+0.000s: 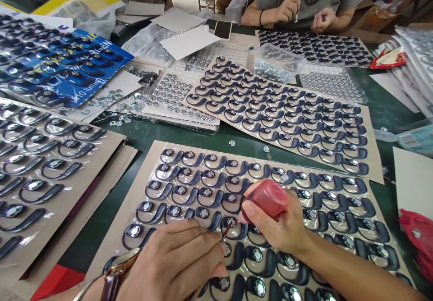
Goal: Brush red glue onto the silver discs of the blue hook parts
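A brown cardboard sheet (pixel 140 175) lies in front of me, covered with clear film and rows of dark hook-shaped pieces (pixel 199 159), each with a shiny round disc. My right hand (pixel 284 229) is wrapped round a small red squeeze bottle (pixel 269 197), tilted with its nozzle down to the left. The nozzle is close to one piece's disc (pixel 231 222) near the middle of the sheet. From the left, my left hand (pixel 179 258) rests over the sheet, fingers together on a thin pointed tool (pixel 226 233). Its tip reaches that same disc; its other end is hidden.
Similar filled sheets lie at left (pixel 50 179) and behind (pixel 284 111). Loose small discs (pixel 232 143) are on the green table (pixel 189 138). A clear tray of small parts (pixel 277 66) and a phone (pixel 223 29) lie farther back. Across the table, a co-worker's hands (pixel 289 8) are raised.
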Action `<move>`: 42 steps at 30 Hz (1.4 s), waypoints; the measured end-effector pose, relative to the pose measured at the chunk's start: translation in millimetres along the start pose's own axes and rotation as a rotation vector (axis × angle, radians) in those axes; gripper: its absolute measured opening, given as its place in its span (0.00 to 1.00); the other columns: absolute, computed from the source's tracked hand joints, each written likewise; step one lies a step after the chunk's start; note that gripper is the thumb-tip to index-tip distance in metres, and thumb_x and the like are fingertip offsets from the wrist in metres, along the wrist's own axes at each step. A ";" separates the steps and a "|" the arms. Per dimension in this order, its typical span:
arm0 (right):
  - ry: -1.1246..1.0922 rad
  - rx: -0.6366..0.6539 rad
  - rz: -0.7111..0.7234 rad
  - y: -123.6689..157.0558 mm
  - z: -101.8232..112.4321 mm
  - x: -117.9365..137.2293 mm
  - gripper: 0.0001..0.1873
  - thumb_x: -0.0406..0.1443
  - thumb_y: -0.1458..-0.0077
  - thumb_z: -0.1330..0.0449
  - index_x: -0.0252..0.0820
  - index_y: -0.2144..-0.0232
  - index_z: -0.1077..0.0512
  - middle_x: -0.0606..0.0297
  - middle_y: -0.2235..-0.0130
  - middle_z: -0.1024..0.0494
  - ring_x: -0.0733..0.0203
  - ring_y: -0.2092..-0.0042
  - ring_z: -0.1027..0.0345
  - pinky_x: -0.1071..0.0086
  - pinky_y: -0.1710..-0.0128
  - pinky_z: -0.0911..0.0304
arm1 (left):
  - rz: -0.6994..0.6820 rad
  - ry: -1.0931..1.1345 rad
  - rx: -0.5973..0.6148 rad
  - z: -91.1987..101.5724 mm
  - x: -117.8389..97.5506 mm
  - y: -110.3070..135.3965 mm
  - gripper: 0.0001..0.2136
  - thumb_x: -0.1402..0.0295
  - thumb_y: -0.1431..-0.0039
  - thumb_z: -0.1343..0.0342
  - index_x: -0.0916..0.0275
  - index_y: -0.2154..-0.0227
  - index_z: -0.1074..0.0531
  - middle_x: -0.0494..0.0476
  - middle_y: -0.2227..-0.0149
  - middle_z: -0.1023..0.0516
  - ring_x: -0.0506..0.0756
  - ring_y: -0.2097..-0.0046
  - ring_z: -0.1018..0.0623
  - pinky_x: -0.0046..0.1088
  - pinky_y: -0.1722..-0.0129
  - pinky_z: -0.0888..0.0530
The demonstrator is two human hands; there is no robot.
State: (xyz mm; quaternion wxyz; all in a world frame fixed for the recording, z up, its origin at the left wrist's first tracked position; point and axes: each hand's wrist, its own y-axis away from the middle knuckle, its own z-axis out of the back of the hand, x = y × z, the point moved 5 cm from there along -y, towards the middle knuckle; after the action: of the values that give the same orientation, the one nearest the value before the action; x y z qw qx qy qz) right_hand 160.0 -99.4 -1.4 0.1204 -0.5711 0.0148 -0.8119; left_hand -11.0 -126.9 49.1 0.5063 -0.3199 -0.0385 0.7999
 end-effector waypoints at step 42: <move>-0.238 -0.046 -0.264 72.2 30.2 12.8 0.10 0.37 0.53 0.38 0.42 0.66 0.31 0.67 0.75 0.26 0.63 0.79 0.30 0.72 0.79 0.32 | -0.053 -0.309 -0.186 -30.6 -63.8 50.0 0.10 0.69 0.39 0.52 0.62 0.66 0.25 0.49 0.61 0.22 0.48 0.60 0.22 0.22 0.56 0.26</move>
State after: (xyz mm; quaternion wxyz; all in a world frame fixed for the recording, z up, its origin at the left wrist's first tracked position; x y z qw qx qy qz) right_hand 197.0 -168.8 9.3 0.0006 -0.6629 -0.0561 -0.7466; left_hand -15.3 -212.4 35.8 0.4836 -0.2374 -0.1982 0.8189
